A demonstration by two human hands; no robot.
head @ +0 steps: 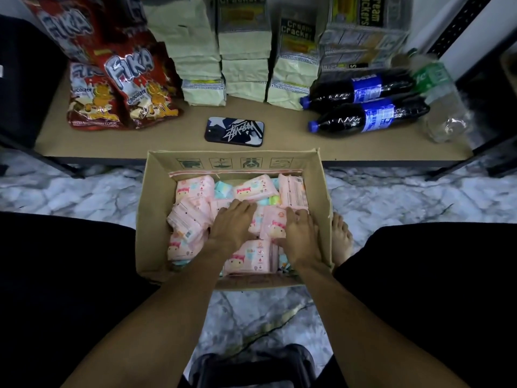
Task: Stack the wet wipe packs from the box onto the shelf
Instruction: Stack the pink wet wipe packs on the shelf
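Note:
An open cardboard box (pixel 156 208) sits on the floor between my knees, full of several pink wet wipe packs (pixel 193 189) lying jumbled, with a few blue ones among them. Both hands are inside the box. My left hand (pixel 230 222) lies flat on the packs in the middle, fingers fairly straight. My right hand (pixel 300 233) curls over the edge of one pink pack (pixel 275 222) near the box's right side. The low shelf board (pixel 285 135) runs just beyond the box.
On the shelf lie a phone (pixel 234 131), red Fika snack bags (pixel 123 88) at the left, stacked cracker packs (pixel 243 60) at the back, and cola bottles (pixel 366 116) lying at the right. A bare foot (pixel 341 236) rests right of the box. The floor is marble.

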